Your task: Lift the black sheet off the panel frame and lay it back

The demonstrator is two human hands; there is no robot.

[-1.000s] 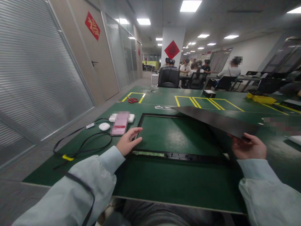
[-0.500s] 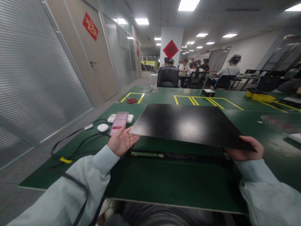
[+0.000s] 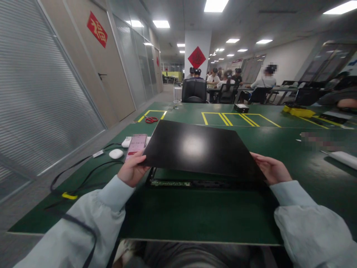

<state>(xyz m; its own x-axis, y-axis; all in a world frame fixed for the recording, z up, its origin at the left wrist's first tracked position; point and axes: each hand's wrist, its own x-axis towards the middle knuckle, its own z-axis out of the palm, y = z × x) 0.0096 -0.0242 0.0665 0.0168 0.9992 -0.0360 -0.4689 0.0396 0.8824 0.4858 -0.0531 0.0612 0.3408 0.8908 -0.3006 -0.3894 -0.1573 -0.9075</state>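
Observation:
A flat, glossy black screen panel (image 3: 195,147) is held above the green table, tilted, with a bright reflection in its middle. My left hand (image 3: 133,169) pinches its near left corner, thumb on top and fingers beneath. On the other side my right hand (image 3: 273,169) grips the right edge, its fingertips partly hidden by the panel. Under the panel lies a thin black frame (image 3: 228,184) with a green circuit board strip (image 3: 170,183) along its near side. Most of that frame is hidden by the panel.
Left of the panel are a phone (image 3: 136,145), a white rounded case (image 3: 116,153) and a black cable (image 3: 92,175). Red scissors (image 3: 151,120), a small black box (image 3: 241,108) and a yellow object (image 3: 298,111) lie farther back. Several people sit at tables behind.
My left hand has closed from spread fingers to a pinch on the panel's corner. My right hand has shifted inward along the right edge, and the panel has moved left and tilted differently.

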